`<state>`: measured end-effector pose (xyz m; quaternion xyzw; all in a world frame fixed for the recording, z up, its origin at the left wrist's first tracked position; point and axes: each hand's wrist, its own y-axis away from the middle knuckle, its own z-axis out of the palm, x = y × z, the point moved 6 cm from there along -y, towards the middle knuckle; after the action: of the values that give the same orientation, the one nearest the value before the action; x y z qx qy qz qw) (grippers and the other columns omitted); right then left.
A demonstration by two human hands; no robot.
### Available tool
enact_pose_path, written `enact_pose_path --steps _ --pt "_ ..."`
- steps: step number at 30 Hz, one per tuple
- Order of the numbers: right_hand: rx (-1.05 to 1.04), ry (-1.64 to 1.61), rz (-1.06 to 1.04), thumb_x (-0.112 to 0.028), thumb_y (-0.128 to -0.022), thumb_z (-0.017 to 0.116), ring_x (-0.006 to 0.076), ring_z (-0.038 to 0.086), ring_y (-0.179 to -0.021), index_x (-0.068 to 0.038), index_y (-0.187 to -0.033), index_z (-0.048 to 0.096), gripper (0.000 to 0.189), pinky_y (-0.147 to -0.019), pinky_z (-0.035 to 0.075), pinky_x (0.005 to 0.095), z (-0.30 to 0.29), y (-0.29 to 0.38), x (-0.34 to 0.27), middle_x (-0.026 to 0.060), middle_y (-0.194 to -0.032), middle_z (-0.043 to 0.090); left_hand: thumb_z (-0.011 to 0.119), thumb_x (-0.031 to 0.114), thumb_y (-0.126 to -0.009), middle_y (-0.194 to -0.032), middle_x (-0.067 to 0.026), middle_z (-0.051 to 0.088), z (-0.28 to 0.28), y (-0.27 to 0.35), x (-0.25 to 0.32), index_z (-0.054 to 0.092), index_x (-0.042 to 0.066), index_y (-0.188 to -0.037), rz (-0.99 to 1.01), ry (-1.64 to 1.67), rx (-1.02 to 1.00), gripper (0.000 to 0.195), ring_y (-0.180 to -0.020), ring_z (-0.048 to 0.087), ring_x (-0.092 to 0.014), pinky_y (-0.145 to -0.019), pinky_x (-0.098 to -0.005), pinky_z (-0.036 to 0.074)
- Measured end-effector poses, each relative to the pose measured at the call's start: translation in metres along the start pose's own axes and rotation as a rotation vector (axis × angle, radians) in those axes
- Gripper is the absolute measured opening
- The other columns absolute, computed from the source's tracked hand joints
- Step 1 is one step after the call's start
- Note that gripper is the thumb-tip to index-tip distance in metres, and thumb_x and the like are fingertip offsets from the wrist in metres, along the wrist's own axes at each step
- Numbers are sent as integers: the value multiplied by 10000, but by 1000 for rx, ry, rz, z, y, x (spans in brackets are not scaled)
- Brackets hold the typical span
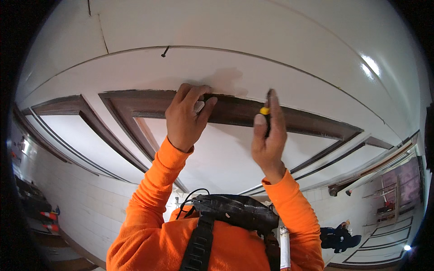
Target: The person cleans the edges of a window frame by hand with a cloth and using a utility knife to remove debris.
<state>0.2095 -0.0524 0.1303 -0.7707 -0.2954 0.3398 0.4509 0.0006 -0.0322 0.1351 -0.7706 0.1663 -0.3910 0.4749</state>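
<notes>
Both of my hands are raised to a white panelled surface with dark brown moulding (305, 122). My left hand (188, 115) is at the moulding's upper edge, its fingers curled around a small pale object (199, 106) that I cannot identify. To its right, my right hand (271, 132) holds a black tool with a yellow band (264, 110), upright between thumb and fingers in front of the moulding. The tool's tip is partly hidden, so its kind is unclear. Orange sleeves cover both arms.
A dark nail or screw (165, 51) sticks out of the white surface above. A black strapped pack (237, 210) and a white-handled brush (284, 249) are at my chest. Another person in dark clothing (339, 237) is at lower right. Orange-and-white cones (51, 220) stand at lower left.
</notes>
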Motion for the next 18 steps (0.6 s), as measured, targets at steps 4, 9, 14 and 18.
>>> enact_pose_path --steps 4,9,14,18 --pt "42 -107 84 -176 -1030 512 350 563 -1324 58 -1495 413 530 -1094 438 402 -32 7 10 273 -1423 550 785 85 -847 -1025 -113 685 11 -1 18 728 113 -1155 45 38 -77 314 -869 686 -280 -747 -362 554" --pt "-85 -80 193 -158 -995 532 347 604 -1271 52 -1458 463 513 -1068 457 403 -63 63 20 255 -1384 593 728 56 -853 -1030 -59 680 22 -17 31 734 159 -1176 320 -118 -109 339 -880 688 -248 -727 -357 583" --pt "-112 -99 576 -151 -983 558 219 659 -1007 36 -1397 527 455 -905 519 348 -87 145 48 165 -1170 678 711 80 -786 -1029 -12 666 25 -26 34 733 212 -1172 578 -325 -170 409 -900 688 -208 -717 -330 602" --pt "-37 -173 745 -162 -1014 532 46 437 -657 46 -1367 532 410 -555 376 215 -102 184 53 -4 -861 528 687 52 -792 -988 32 622 29 -31 43 742 235 -1102 760 -395 -227 364 -887 676 -145 -677 -287 596"
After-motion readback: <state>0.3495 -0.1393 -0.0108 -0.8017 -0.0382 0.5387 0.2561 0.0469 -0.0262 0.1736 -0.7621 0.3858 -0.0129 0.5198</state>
